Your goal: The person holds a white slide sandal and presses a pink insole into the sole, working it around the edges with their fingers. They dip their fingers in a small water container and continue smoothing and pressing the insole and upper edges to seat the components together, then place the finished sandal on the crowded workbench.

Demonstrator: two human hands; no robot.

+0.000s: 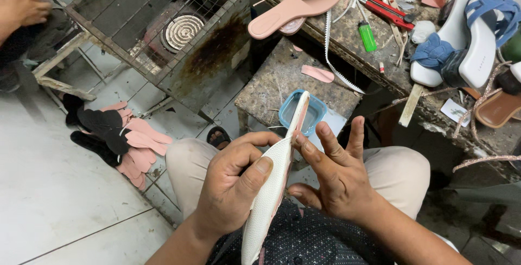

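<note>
Head view: left hand point(230, 189) grips the white insole point(271, 189) firmly, so the open right hand point(336, 181) should press its fingertips evenly along the edge.

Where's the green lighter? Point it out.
In the head view, the green lighter lies upper right on the cluttered workbench, just below the red-handled tool and right of the pink sole.
</note>
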